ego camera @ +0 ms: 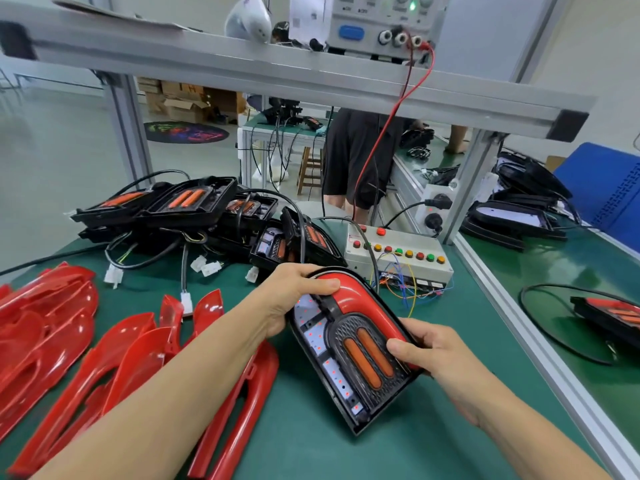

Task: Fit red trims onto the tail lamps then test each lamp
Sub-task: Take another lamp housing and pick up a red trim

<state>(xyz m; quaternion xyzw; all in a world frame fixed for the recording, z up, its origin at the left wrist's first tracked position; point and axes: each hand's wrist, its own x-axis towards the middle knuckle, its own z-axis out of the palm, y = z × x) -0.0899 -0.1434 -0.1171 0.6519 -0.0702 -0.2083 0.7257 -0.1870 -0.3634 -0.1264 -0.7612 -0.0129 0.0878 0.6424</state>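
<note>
Green bench mat [304, 455]: work surface, carrying all items below.
Red trims [52, 327]: loose heap at left, overlapping; one long piece [239, 410] lies under the left forearm.
Black lamp housings [194, 206]: stacked pile at rear left, orange strips showing, cables and white plugs [207, 266] trailing forward.
Button box [398, 252]: grey, behind the held lamp; rows of red, yellow and green buttons; coloured loose wires at its front.
Power supply [381, 26]: on the upper shelf, red lead [388, 126] dropping toward the box.
Second lamp [609, 317]: right of the aluminium rail, with cable.
Tail lamp [353, 351]: held above the mat, centre, tilted; black housing, two orange strips, small red lights dotted along its white inner panels. Red trim [360, 299] sits over its curved top and right side.
Left hand [294, 296]: grips the top end, thumb pressed on the trim.
Right hand [436, 351]: grips the right edge, thumb on the lamp face, fingers curled beneath.
</note>
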